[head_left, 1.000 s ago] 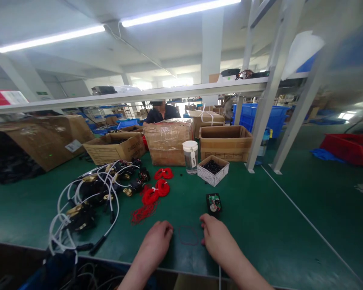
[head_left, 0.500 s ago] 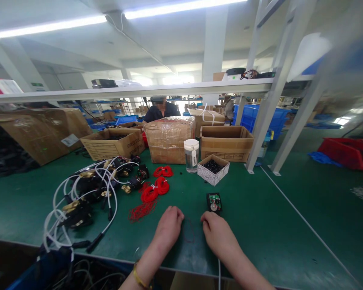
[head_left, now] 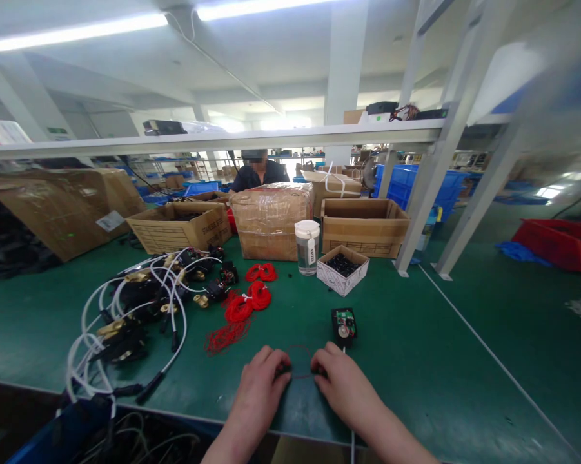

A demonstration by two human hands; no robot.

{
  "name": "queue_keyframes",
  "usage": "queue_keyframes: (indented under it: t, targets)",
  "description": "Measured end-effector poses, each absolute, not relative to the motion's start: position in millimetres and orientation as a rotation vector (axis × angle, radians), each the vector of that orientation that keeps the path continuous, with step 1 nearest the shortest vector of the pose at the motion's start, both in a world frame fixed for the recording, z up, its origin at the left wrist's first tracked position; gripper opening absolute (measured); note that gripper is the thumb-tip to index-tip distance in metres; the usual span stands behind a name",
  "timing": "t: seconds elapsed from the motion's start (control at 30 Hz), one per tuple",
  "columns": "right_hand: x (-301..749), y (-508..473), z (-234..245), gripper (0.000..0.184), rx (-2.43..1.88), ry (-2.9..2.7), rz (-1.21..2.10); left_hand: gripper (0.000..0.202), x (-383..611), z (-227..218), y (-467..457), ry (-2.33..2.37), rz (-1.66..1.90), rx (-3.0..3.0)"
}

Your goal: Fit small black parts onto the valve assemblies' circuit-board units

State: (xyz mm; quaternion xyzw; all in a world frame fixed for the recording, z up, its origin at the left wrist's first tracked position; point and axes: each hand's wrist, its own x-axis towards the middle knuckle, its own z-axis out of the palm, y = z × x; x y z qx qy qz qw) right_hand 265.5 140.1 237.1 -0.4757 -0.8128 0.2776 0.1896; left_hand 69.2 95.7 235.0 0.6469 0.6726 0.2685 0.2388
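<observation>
Between my hands a thin red wire (head_left: pixel 300 376) forms a loose loop just over the green bench. My left hand (head_left: pixel 261 386) is closed in a pinch on the wire's left side. Opposite it, my right hand (head_left: pixel 343 380) pinches the right side of the same wire. Just beyond my right hand lies a small black case with a green circuit board (head_left: pixel 344 325) inside. A white cable (head_left: pixel 352 444) shows below my right wrist. Tied bundles of red wire (head_left: pixel 249 303) and loose red wires (head_left: pixel 226 336) lie to the left.
Black units with brass fittings and white cables (head_left: pixel 145 296) crowd the left side. A small box of black parts (head_left: pixel 342 274), a lidded water bottle (head_left: pixel 307 251) and cardboard boxes (head_left: pixel 271 222) stand behind. Shelf posts (head_left: pixel 428 154) rise at right. A person (head_left: pixel 261 173) sits across.
Both hands have shifted slightly toward me and turned inward. The wire now spans between them as a wider loop. The view has tilted a little.
</observation>
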Motion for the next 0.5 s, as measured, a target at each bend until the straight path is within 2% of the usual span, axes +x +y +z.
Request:
queue_keyframes:
  t: [0.13, 0.23, 0.4, 0.5]
  targets:
    - [262, 145, 239, 0.017, -1.25, -2.359, 0.815, 0.014, 78, 234, 97, 1.857, 0.63, 1.858]
    - [260, 148, 241, 0.011, -1.198, -2.518, 0.702, 0.014, 80, 233, 101, 1.882, 0.518, 1.944]
    - [255, 144, 235, 0.029, -1.151, -2.79, 0.319, 0.031, 85, 226, 101, 1.914, 0.337, 2.102]
    - [262, 139, 237, 0.027, -1.113, -2.628, 0.545, 0.028, 91, 230, 97, 1.823, 0.516, 2.005]
